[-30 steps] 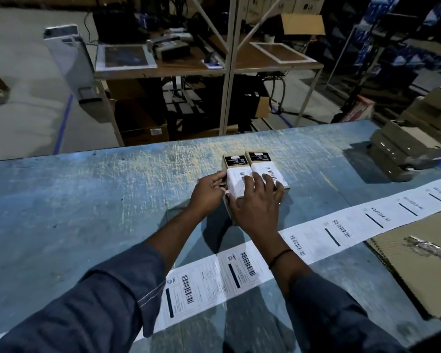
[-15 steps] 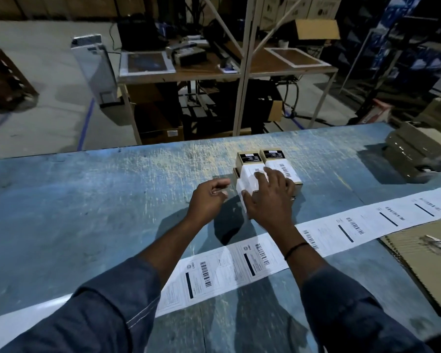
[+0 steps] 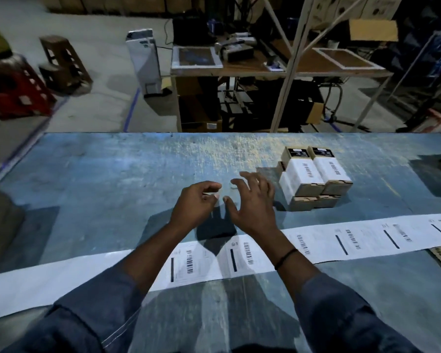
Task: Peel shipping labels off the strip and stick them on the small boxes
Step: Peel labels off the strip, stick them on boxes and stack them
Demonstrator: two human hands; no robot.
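Over the blue table (image 3: 112, 179), just left of the stack of small boxes (image 3: 313, 189), both my hands are free now. A moment ago my right hand (image 3: 253, 200) was flat on the top left box (image 3: 299, 171), smoothing its shipping label down, with my left hand (image 3: 197, 202) steadying the side. Both have pulled back and off. The left hand's fingers are loosely curled and the right hand's are spread, and neither holds anything that I can see. The two hands hover close together, but they don't touch each other or the boxes. Both top boxes show white barcode labels lying flat, so I'd call that sticking step finished. The label strip (image 3: 362, 239) runs across the table right under my wrists. Its left end (image 3: 23, 284) is plain white, while printed labels run from between my forearms away to the right. The nearest printed label (image 3: 239, 256) lies between my forearms, and I reckon it's the next one to peel.
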